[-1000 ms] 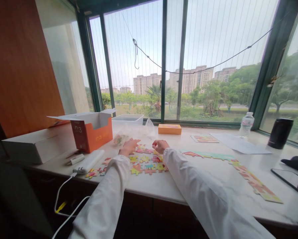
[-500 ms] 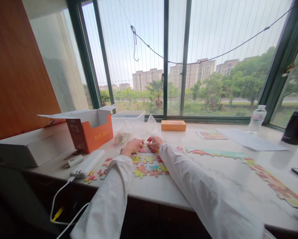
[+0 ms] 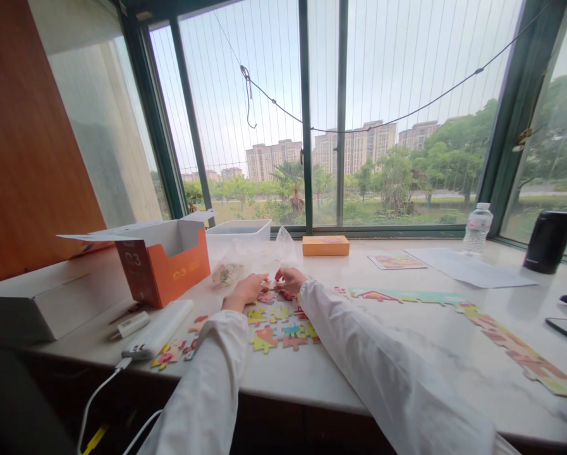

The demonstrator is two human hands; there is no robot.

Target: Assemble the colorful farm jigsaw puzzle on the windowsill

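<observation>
My left hand (image 3: 248, 291) is over the marble-look tabletop, with its fingers bent and pinched on a small reddish jigsaw puzzle piece (image 3: 267, 285). Facing it, my right hand (image 3: 291, 280) curls its thumb and finger on a puzzle piece at the same spot, largely covered by the fingers. Pink puzzle pieces (image 3: 267, 297) lie just below the fingertips. Nearer me are several yellow and orange pieces (image 3: 264, 339), lying flat between my forearms. More loose pieces (image 3: 168, 355) sit left of my left sleeve, partly covered by it.
A joined puzzle border (image 3: 409, 295) bends along the right side. At left stand an orange box (image 3: 183, 266), a white box (image 3: 50, 303) and a white power bank (image 3: 157, 332) with a cable. A clear plastic bag (image 3: 231, 268), white tub (image 3: 239, 231), small orange box (image 3: 325, 246), bottle (image 3: 477, 230) and black cup (image 3: 548, 241) line the back.
The view has tilted up and turned slightly right, so things sit lower and further left. My hands stay close together, with the fingertips slightly shifted around the small pieces.
</observation>
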